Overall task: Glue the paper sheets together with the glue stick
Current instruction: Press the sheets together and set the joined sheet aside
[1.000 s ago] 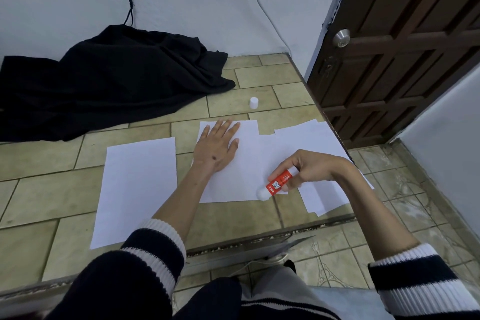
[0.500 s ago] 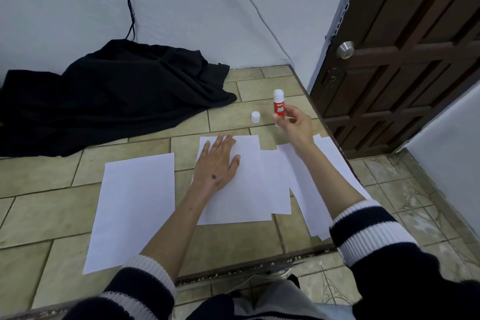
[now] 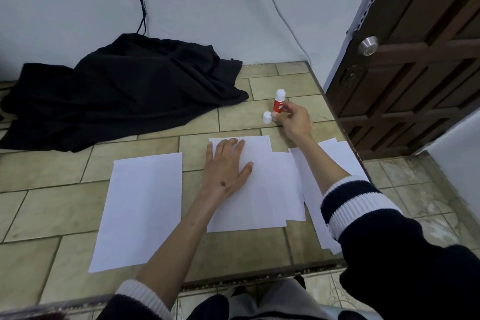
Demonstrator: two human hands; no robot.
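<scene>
My right hand (image 3: 294, 121) holds the red glue stick (image 3: 279, 103) upright, white tip up, just above the tiled floor beyond the papers. Its white cap (image 3: 267, 117) stands on the floor right beside the stick's base. My left hand (image 3: 225, 167) lies flat, fingers spread, on the middle white sheet (image 3: 270, 189). A separate white sheet (image 3: 141, 205) lies to the left. More white sheets (image 3: 337, 156) overlap at the right, partly hidden under my right forearm.
A heap of black cloth (image 3: 124, 93) lies at the back left against the white wall, with cables hanging above it. A dark wooden door (image 3: 420, 65) stands at the right. The tiled platform ends in a step edge (image 3: 233, 283) near my knees.
My right hand carried the glue stick from the sheets' near edge to the far side and turned it upright, then lowered it beside the cap. My left hand stayed flat on the sheet.
</scene>
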